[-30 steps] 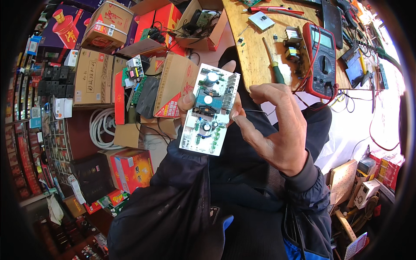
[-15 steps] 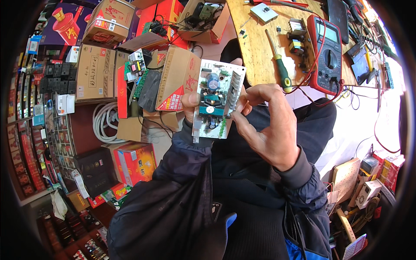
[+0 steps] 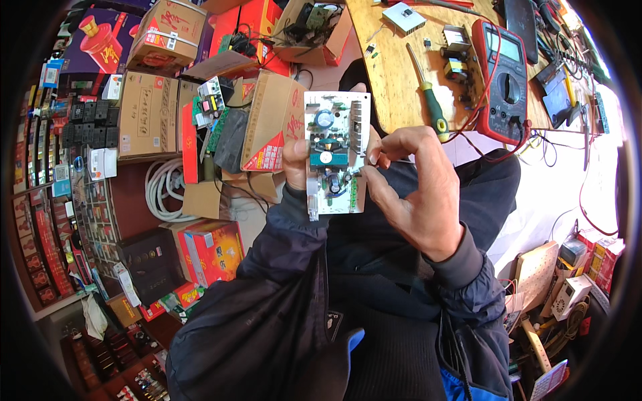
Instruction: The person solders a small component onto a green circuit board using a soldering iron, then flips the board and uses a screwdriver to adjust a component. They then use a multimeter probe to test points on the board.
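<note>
I hold a white circuit board [image 3: 339, 179] in my left hand [image 3: 294, 166], raised above my lap, component side facing me, long edges running roughly away from my body. Left grip: thumb pressed on the board's left edge, the other fingers mostly hidden behind it, one fingertip showing past the top edge. Right hand [image 3: 422, 197] is at the board's right edge; its thumb and forefinger are bent toward each other there, tips close together. I cannot tell whether these fingers pinch anything or merely touch the edge. Parts noted on the board: a round can [image 3: 324, 119] near the top, a teal block [image 3: 328, 160] around the middle, and a row of metal fins [image 3: 356, 123] along the upper right side. Beyond my right hand is the wooden table [image 3: 394, 87]; on it lies a screwdriver [image 3: 435, 110] with a green handle, tip pointing away from me. To the right of that lies a red meter [image 3: 502, 83] with a black dial. Off to my left, a coil of white cable [image 3: 153, 192] is near a red and orange box [image 3: 219, 257].
</note>
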Tool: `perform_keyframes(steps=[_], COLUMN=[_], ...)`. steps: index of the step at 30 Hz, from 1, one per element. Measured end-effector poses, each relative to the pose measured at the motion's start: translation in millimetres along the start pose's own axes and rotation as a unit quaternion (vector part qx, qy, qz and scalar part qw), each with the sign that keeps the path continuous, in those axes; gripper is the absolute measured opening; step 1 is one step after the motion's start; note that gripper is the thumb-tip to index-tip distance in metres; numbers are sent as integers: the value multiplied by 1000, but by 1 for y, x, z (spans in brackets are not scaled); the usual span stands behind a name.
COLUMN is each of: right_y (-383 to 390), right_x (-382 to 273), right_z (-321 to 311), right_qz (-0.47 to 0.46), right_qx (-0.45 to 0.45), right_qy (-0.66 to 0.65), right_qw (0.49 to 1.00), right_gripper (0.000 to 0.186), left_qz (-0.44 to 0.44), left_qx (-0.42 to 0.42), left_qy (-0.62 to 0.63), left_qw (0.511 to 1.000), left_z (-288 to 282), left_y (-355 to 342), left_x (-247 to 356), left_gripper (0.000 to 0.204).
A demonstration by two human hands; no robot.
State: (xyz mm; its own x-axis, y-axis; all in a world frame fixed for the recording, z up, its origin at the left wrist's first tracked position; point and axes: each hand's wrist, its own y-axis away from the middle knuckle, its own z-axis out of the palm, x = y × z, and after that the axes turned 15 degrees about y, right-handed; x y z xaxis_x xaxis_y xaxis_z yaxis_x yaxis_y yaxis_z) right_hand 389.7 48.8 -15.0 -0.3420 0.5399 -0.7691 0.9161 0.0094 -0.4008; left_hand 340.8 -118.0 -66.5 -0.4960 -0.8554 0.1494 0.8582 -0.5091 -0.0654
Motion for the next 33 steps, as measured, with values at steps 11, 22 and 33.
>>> perform_keyframes(steps=[11,22,33], right_y=[8,17,14], right_x=[0,5,16], right_z=[-5,-10,-8], right_qz=[69,158,190], right_qx=[-32,-38,-68], right_qy=[-24,-100,-141], right_qw=[997,982,969], right_gripper=[23,12,14], left_qz=[-52,-50,-54], left_qx=[-38,-33,-18], left_qy=[-135,-193,-229], left_qw=[989,979,972], left_z=[3,7,7], left_y=[7,16,17], left_x=[28,27,18], left_gripper=[110,114,112])
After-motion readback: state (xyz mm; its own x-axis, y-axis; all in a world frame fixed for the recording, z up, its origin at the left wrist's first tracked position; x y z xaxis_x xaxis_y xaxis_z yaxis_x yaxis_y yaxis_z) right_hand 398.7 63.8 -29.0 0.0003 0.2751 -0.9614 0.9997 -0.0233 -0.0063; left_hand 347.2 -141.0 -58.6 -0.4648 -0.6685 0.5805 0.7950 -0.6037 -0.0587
